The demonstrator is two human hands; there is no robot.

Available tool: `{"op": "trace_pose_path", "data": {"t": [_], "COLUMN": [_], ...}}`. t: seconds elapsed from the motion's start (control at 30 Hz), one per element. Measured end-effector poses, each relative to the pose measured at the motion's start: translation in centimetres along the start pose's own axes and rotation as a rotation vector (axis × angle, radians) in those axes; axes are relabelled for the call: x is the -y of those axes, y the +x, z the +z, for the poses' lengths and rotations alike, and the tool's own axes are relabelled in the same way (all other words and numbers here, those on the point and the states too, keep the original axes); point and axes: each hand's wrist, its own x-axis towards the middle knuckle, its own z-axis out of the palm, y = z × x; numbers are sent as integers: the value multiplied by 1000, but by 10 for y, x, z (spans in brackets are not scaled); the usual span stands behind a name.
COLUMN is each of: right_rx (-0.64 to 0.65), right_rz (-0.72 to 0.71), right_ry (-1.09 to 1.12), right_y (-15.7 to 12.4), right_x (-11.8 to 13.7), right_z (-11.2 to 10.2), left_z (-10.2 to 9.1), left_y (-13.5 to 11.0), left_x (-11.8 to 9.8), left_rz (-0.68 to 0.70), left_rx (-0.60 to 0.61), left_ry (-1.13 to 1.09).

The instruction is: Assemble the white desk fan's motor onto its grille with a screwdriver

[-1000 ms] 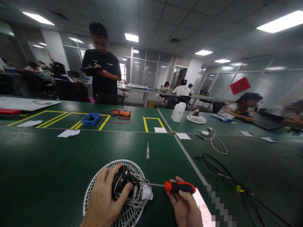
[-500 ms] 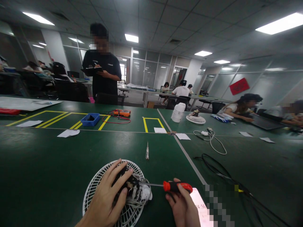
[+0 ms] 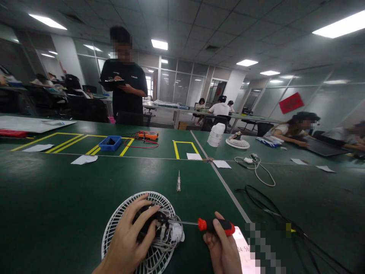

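On the green bench (image 3: 57,213) we see a white fan grille (image 3: 110,224); the grip of our left hand (image 3: 128,234) clamps the black motor (image 3: 145,230) lying on it. A red-and-black screwdriver (image 3: 209,225) points leftward at the motor, the grip of our right hand (image 3: 224,247) wrapped around it.
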Motion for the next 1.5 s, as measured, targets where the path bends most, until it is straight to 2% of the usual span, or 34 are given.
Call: {"op": "trace_pose_path", "data": {"t": [0.17,0.3,0.47,0.53,0.67,0.8,0.9,1.03,1.13,1.3,1.5], "right_rx": [7,29,-20,-27,-33,-7,19,29,20,26,29], "right_rz": [52,35,-4,22,82,49,45,115,147,74,120], "right_ry": [37,58,-1,3,79,58,31,95,145,84,94], "right_y": [-1,-1,-7,-11,-15,-13,-12,-15,-18,-19,-17], "right_x": [0,1,1,0,-2,-9,-13,-12,-6,-1,0], "right_z": [-2,-3,7,10,10,9,9,10,10,11,10], "left_z": [1,0,0,-1,-1,-3,-4,-6,-6,-5,-1], "left_y": [1,0,0,1,0,-2,-2,-2,-2,-4,-3], "left_x": [3,2,-2,-3,-6,-9,-12,-17,-18,-17,-16], "left_rz": [-63,-90,-119,-124,-129,-137,-143,-170,-169,-170,-121], "left_rx": [-63,-50,-10,-5,-60,-133,-131,-114,-129,-120,-173], "left_ry": [-15,-12,-34,-36,-44,-29,-16,19,28,36,42]}}
